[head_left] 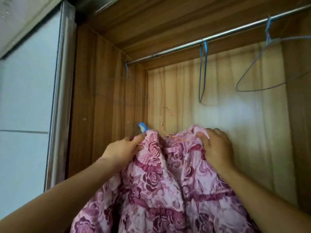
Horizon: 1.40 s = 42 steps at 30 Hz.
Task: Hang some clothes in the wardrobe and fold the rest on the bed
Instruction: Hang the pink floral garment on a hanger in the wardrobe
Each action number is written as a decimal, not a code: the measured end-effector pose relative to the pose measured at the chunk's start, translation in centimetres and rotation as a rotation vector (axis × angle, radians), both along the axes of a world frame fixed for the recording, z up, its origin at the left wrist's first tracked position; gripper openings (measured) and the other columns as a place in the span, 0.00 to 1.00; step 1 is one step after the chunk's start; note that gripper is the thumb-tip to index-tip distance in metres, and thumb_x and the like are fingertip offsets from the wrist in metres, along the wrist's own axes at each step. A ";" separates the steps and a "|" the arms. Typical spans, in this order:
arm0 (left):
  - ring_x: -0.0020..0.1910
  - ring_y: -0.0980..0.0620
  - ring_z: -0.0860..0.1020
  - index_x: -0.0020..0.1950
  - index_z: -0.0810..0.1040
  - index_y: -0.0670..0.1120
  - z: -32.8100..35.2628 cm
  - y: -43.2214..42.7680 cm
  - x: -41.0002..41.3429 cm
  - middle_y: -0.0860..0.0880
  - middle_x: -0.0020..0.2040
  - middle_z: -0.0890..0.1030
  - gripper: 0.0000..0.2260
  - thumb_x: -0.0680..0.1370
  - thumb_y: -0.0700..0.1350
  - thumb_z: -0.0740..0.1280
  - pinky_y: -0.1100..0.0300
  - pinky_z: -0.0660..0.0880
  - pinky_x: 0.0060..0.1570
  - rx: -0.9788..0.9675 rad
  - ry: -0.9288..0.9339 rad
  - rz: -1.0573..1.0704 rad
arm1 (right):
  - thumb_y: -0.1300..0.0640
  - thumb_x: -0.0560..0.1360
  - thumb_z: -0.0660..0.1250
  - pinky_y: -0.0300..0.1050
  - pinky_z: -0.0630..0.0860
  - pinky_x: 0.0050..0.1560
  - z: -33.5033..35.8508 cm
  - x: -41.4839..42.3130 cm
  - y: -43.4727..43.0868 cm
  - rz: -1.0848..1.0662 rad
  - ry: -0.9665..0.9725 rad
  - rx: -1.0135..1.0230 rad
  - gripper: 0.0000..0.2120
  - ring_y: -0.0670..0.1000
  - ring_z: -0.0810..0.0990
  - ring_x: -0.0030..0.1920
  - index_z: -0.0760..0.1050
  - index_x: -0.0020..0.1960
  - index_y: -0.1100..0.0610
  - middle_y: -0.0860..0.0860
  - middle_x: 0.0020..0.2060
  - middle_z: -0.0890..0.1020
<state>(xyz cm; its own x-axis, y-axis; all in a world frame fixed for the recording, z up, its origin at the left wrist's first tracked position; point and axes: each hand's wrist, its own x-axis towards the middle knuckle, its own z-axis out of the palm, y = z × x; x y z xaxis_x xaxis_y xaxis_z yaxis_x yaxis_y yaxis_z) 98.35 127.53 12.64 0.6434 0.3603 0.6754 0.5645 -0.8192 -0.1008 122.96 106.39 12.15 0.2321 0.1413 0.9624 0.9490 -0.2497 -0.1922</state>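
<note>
- Wood-grain wardrobe (107, 98) walls fill most of the view, with a paler back panel (235, 115) inside and a pale, grey-edged panel (25, 81) outside on the left.
- A pink garment (151, 190) with a dark rose pattern is held up in front of the wardrobe opening, well below the rail. Its top edge is bunched between the 2 hands and the rest hangs down out of frame.
- A metal rail (210, 37) runs across the top of the wardrobe, rising toward the right.
- The left hand (122, 148) grips the garment's top edge at its left side, with the thumb laid on the cloth and the fingers curled into it.
- The right hand (217, 148) holds the top edge at its right side, fingers curled over the fold and pinching it.
- 2 empty blue wire hangers are on the rail: 1 seen edge-on (202, 73) near the middle, 1 turned open (268, 31) farther right.
- A 3rd blue hook (126, 69) sits at the rail's left end.
- A small blue piece (142, 127) pokes up just beside the left thumb; I cannot tell what it is.
- A thin orange wire (162, 126) rises from the garment's top between the hands.
</note>
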 end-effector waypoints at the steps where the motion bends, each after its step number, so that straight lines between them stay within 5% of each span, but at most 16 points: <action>1: 0.55 0.39 0.80 0.74 0.47 0.71 0.4 0.3 -0.6 0.45 0.63 0.76 0.21 0.83 0.64 0.49 0.51 0.76 0.47 -0.015 -0.034 0.038 | 0.48 0.82 0.62 0.56 0.74 0.43 0.9 0.1 -0.4 0.015 0.063 0.046 0.16 0.64 0.77 0.45 0.79 0.51 0.61 0.60 0.41 0.78; 6: 0.53 0.38 0.80 0.75 0.52 0.67 2.7 -1.0 -0.9 0.44 0.60 0.78 0.20 0.84 0.58 0.53 0.53 0.71 0.41 0.023 -0.107 0.116 | 0.53 0.81 0.66 0.52 0.72 0.43 2.7 -5.8 1.1 0.115 -0.040 0.092 0.11 0.61 0.78 0.45 0.80 0.56 0.61 0.58 0.43 0.79; 10: 0.52 0.40 0.81 0.74 0.57 0.65 5.1 -2.4 -1.7 0.45 0.58 0.82 0.18 0.84 0.59 0.53 0.52 0.73 0.41 0.055 -0.237 0.026 | 0.59 0.77 0.72 0.54 0.76 0.50 1.0 -8.9 3.1 0.109 -0.199 -0.132 0.14 0.59 0.78 0.50 0.80 0.62 0.57 0.54 0.49 0.79; 17: 0.55 0.41 0.81 0.76 0.60 0.66 6.4 -3.2 -3.1 0.49 0.60 0.83 0.21 0.82 0.61 0.58 0.51 0.78 0.46 0.049 -0.295 -0.013 | 0.59 0.79 0.68 0.51 0.75 0.62 2.1 -9.0 4.7 0.282 -0.047 -0.181 0.20 0.53 0.76 0.61 0.74 0.71 0.52 0.50 0.61 0.77; 23: 0.57 0.41 0.81 0.75 0.63 0.66 9.8 -2.9 -3.5 0.47 0.61 0.82 0.21 0.82 0.60 0.60 0.51 0.79 0.48 0.043 -0.305 0.086 | 0.56 0.79 0.65 0.55 0.79 0.52 4.2 -9.7 6.4 0.302 0.170 -0.188 0.26 0.58 0.80 0.57 0.64 0.75 0.46 0.54 0.60 0.80; 27: 0.57 0.41 0.80 0.76 0.62 0.65 13.9 -2.6 -3.0 0.47 0.63 0.81 0.22 0.82 0.57 0.60 0.52 0.76 0.47 0.100 -0.321 0.153 | 0.45 0.82 0.61 0.56 0.77 0.58 7.9 -9.6 7.9 0.368 0.182 -0.187 0.23 0.60 0.77 0.62 0.63 0.74 0.50 0.57 0.65 0.78; 31: 0.58 0.41 0.80 0.77 0.63 0.65 18.7 -2.0 -2.5 0.47 0.64 0.80 0.22 0.82 0.57 0.60 0.52 0.75 0.48 0.140 -0.339 0.199 | 0.31 0.77 0.61 0.59 0.69 0.70 11.5 -9.0 8.6 0.413 0.212 -0.225 0.39 0.60 0.67 0.74 0.55 0.80 0.49 0.57 0.75 0.65; 38: 0.56 0.41 0.80 0.75 0.67 0.61 24.6 1.3 -0.8 0.46 0.62 0.81 0.20 0.82 0.52 0.60 0.52 0.73 0.43 0.194 -0.358 0.278 | 0.55 0.80 0.66 0.48 0.68 0.67 16.5 -5.6 11.2 0.325 0.186 -0.186 0.29 0.62 0.71 0.69 0.61 0.79 0.51 0.58 0.69 0.66; 42: 0.56 0.40 0.80 0.70 0.72 0.59 27.3 3.1 0.9 0.47 0.60 0.81 0.18 0.80 0.51 0.60 0.52 0.72 0.44 0.246 -0.358 0.274 | 0.56 0.78 0.66 0.49 0.67 0.70 18.8 -3.3 13.9 0.375 0.211 -0.166 0.30 0.61 0.69 0.71 0.62 0.79 0.53 0.58 0.71 0.67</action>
